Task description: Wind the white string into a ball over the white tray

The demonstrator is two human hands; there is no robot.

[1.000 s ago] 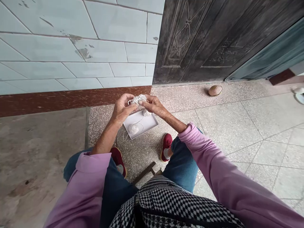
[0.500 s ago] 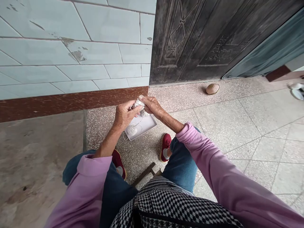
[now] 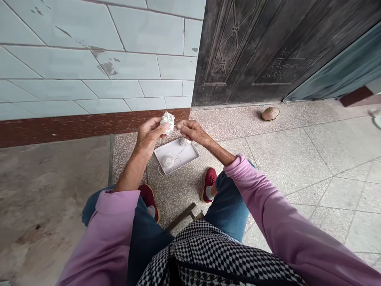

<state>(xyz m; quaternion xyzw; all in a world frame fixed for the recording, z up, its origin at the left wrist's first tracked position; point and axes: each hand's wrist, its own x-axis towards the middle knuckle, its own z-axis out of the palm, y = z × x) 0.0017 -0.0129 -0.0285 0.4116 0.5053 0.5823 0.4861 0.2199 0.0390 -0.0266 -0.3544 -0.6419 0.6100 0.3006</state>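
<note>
Between the thumb and fingers of my left hand [image 3: 149, 133] is a white crocheted or knitted piece [image 3: 167, 122], bunched up; its exact kind I cannot make out. My right hand [image 3: 192, 130] is closed just to the right of it, pinching something thin and white, like a yarn strand or a needle, that runs to the piece. Below both hands a shallow white tray [image 3: 186, 161] lies on the floor. A ball of white yarn [image 3: 168, 161] sits at its left, with a loose strand over the rim. Another white ball [image 3: 185, 142] lies at its far edge, partly behind my right hand.
The tiled wall [image 3: 119, 87] and a dark carved door [image 3: 232, 59] stand ahead. A round pinkish-brown object [image 3: 270, 114] lies by the door sill. My red shoes [image 3: 209, 183] flank the tray. A wooden stool part [image 3: 181, 216] shows below me.
My hands have moved apart: the left has shifted left and up with the white piece, the right has drawn away to the right. More of the tray now shows.
</note>
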